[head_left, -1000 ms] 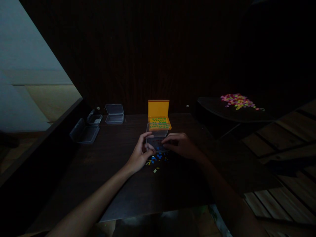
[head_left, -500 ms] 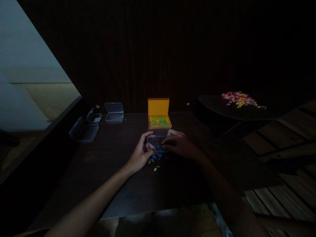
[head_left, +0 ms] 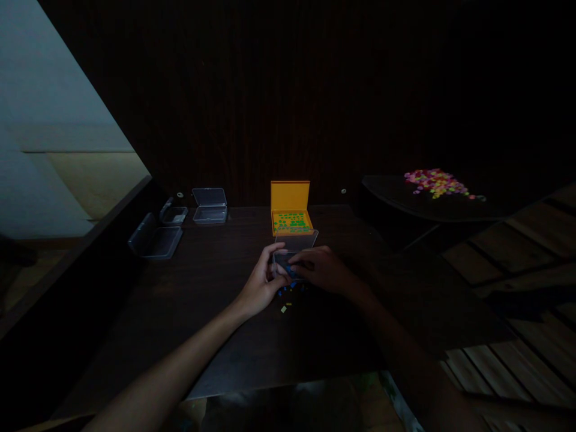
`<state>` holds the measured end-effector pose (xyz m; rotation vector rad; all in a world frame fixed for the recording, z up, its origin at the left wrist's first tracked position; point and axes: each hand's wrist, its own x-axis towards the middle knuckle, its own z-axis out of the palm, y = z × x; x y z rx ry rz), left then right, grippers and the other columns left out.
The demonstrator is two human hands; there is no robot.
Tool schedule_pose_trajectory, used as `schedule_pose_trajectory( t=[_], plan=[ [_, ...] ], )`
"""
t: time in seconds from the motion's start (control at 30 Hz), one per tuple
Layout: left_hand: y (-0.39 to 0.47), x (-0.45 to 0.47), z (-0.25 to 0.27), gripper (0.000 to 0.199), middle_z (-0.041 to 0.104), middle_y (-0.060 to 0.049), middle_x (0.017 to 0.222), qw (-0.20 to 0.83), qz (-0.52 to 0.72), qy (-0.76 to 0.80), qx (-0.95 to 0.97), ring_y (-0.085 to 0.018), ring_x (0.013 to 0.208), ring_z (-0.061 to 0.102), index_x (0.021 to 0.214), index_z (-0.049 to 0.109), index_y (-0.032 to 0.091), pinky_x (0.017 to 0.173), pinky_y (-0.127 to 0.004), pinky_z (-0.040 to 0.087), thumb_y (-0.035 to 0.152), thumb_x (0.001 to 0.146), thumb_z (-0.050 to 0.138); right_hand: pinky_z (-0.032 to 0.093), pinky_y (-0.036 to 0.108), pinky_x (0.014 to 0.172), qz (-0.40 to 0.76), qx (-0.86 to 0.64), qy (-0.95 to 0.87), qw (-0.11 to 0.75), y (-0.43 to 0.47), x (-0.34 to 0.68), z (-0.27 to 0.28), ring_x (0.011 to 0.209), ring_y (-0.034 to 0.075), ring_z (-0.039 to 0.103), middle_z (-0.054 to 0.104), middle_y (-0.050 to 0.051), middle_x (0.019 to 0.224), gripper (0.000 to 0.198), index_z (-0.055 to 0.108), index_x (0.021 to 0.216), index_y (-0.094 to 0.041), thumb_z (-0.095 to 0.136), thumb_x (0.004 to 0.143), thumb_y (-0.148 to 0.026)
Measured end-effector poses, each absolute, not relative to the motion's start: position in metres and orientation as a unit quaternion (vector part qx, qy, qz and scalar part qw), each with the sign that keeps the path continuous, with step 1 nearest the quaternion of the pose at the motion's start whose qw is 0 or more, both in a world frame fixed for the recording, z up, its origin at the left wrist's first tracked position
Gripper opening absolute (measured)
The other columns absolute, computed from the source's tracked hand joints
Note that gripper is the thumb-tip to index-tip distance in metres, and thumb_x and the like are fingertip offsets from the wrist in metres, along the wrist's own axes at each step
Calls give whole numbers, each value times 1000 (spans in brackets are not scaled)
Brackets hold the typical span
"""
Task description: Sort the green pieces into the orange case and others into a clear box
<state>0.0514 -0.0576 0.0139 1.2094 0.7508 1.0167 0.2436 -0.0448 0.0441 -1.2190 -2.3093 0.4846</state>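
Observation:
My left hand (head_left: 263,283) is closed around the left side of a small clear plastic box (head_left: 300,241), its hinged lid raised at the back. Blue pieces (head_left: 290,271) show in or behind the clear plastic. My right hand (head_left: 321,269) is over the box's right part, fingers bent together and tips at the blue pieces; what they pinch, if anything, is too dark to see. Just below the box lie a few small blue bricks (head_left: 285,289) and yellow ones (head_left: 283,309) on the dark table (head_left: 234,354).
Behind the box stands an open yellow case (head_left: 290,195) with green pieces (head_left: 297,223). Several open clear boxes (head_left: 210,215) sit at the back left. A pile of pink, red and yellow bits (head_left: 436,182) lies on a dark curved shelf (head_left: 387,191) at the right.
The clear box has tilted and shifted slightly right in my left hand. My right fingers have moved left, further over the box. Fewer loose pieces show below it.

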Motion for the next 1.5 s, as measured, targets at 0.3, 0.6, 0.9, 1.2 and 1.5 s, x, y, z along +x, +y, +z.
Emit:
schedule_pose_trajectory(
  t=[0.3, 0.6, 0.9, 1.2, 1.5],
  plan=[
    [-59, 51, 18, 67, 62, -5, 114, 641, 447, 333, 528, -10, 74, 61, 131, 44, 24, 74, -27, 48, 11, 70, 69, 45, 26, 70, 191, -452, -833, 256, -46, 244, 46, 73, 15, 67, 77, 4, 92, 21, 75, 104, -21, 68, 84, -23],
    [-49, 43, 27, 66, 56, -5, 122, 620, 486, 346, 509, -8, 68, 61, 126, 47, 26, 69, -25, 49, 9, 65, 65, 38, 23, 54, 116, -475, -775, 400, -43, 254, 55, 50, 11, 51, 60, -3, 56, 18, 75, 91, -17, 60, 88, -26],
    [-47, 42, 26, 65, 54, -5, 125, 612, 493, 347, 513, -8, 70, 60, 126, 47, 25, 71, -26, 51, 9, 65, 66, 43, 26, 70, 99, -458, -837, 281, -53, 242, 54, 82, 17, 61, 64, 5, 94, 33, 71, 109, -23, 56, 92, -47],
    [-51, 44, 30, 64, 56, -4, 124, 615, 488, 355, 507, -9, 75, 60, 124, 49, 25, 71, -25, 51, 9, 64, 66, 37, 26, 66, 59, -462, -859, 214, -56, 239, 53, 78, 15, 57, 57, 4, 94, 41, 68, 112, -24, 54, 92, -56],
    [-51, 45, 30, 66, 57, -3, 121, 627, 482, 348, 503, -8, 70, 59, 125, 47, 25, 67, -24, 50, 9, 64, 66, 31, 25, 62, 30, -448, -863, 232, -57, 238, 49, 73, 14, 54, 56, 4, 89, 40, 69, 109, -23, 53, 92, -56]
  ],
)
